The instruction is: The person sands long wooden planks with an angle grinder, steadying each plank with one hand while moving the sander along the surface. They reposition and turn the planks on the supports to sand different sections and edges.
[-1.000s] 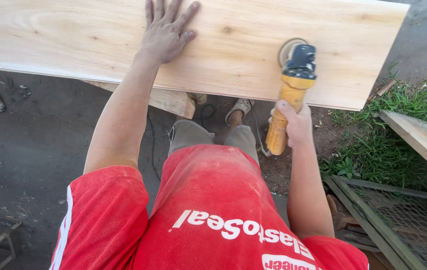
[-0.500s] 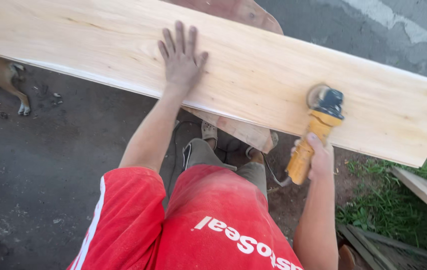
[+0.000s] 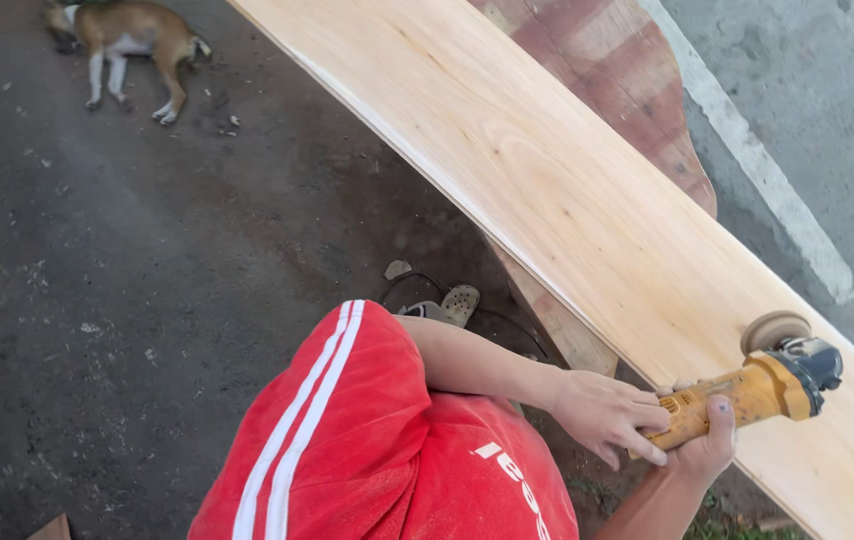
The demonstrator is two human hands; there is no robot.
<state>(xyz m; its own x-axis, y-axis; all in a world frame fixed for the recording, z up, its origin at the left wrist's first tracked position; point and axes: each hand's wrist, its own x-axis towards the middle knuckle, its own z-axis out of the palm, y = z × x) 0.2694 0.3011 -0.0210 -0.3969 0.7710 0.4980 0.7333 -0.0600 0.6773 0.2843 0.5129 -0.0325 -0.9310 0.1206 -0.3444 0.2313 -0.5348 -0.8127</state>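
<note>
Grinder on plank at my right | plank over bench | dog on ground, far left

Outdoor yard workshop: long pale plank over dark dirt ground, concrete kerb beyond the plank, dog lying well left of it.

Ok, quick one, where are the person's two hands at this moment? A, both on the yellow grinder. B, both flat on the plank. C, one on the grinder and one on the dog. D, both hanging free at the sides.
A: the left hand and the right hand both close around the handle of the yellow grinder, whose disc sits over the pale plank.
</note>
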